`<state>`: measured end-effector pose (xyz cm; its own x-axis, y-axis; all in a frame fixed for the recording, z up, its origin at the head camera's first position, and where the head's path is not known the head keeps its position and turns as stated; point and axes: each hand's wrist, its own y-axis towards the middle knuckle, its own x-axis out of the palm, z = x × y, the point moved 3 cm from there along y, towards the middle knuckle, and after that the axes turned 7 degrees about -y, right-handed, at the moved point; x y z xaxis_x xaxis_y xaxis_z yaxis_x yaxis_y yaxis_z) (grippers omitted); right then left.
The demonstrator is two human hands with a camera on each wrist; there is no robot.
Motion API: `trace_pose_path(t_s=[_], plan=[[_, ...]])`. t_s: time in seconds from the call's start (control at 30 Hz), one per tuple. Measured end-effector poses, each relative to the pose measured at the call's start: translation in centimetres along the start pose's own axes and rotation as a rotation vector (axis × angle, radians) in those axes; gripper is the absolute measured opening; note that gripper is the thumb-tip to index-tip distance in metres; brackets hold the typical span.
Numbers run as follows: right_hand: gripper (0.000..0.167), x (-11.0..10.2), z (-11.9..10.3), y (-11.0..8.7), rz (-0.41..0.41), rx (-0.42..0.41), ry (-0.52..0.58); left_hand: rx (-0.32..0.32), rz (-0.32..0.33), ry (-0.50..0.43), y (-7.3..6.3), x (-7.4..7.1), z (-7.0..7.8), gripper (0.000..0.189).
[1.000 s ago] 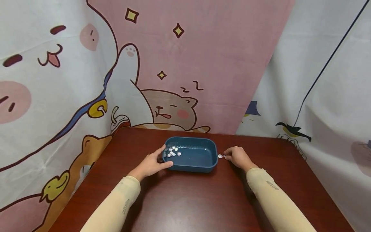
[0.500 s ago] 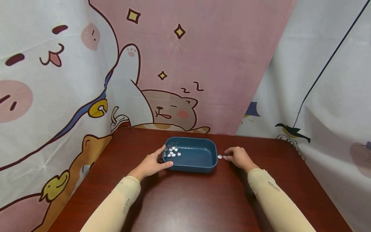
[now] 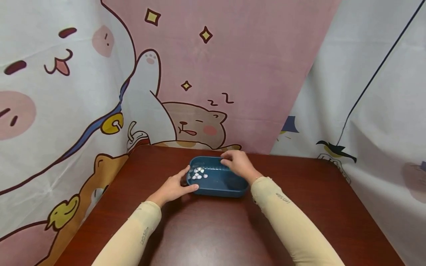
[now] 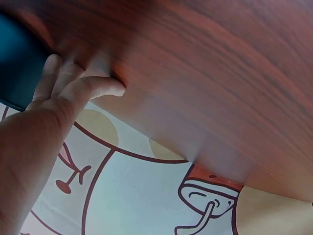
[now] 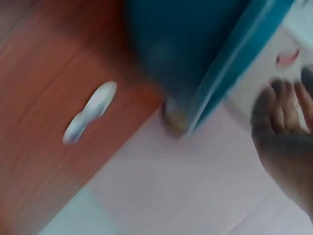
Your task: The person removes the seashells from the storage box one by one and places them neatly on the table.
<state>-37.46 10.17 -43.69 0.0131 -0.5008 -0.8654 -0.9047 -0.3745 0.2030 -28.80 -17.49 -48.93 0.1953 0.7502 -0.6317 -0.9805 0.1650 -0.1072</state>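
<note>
Printed fabric encloses the rear and sides of the dark red table. Blue tray rests upright on the table. Left hand touches the tray's left end, thumb and fingers spread. Right hand hovers over the tray's right half, fingers bent; whether it holds anything cannot be told. Progress, judged by position: most visible small white pieces lie inside, at the left end; two pale pieces remain outside, on the table near the tray.

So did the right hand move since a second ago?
Yes, leftward. In the head view, the right hand was beside the right end of the blue tray; now it shows over the tray, toward the back.
</note>
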Motion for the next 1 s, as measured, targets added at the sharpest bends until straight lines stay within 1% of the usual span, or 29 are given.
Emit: trace_pose_path(t_s=[0.1, 0.13, 0.17, 0.27, 0.37, 0.6, 0.8, 1.0], plan=[[0.032, 3.7, -2.8, 0.5, -0.178, -0.064, -0.071, 0.003, -0.005, -0.001, 0.0, 0.2, -0.1, 0.104], [0.033, 4.7, -3.4, 0.6, -0.221, -0.072, -0.097, 0.005, -0.009, -0.005, 0.0, 0.2, -0.1, 0.103], [0.033, 5.7, -4.0, 0.7, -0.243, -0.089, -0.128, 0.008, -0.012, -0.005, 0.0, 0.3, -0.1, 0.103], [0.032, 7.5, -5.0, 0.9, -0.245, -0.126, -0.184, 0.024, -0.018, -0.014, 0.0, 0.5, 0.1, 0.103], [0.030, 8.4, -5.3, 1.1, -0.224, -0.148, -0.224, 0.045, -0.019, -0.025, 0.0, 0.5, 0.3, 0.103], [0.025, 9.6, -5.5, 1.6, -0.239, -0.143, -0.275, 0.047, -0.021, -0.016, 0.1, 0.7, 0.2, 0.102], [0.018, 10.4, -6.0, 2.0, -0.251, -0.148, -0.304, 0.053, -0.031, -0.028, -0.1, 0.6, 0.1, 0.103], [0.014, 10.5, -6.7, 2.4, -0.219, -0.213, -0.380, 0.052, -0.016, -0.012, -0.1, -0.1, -0.2, 0.103]])
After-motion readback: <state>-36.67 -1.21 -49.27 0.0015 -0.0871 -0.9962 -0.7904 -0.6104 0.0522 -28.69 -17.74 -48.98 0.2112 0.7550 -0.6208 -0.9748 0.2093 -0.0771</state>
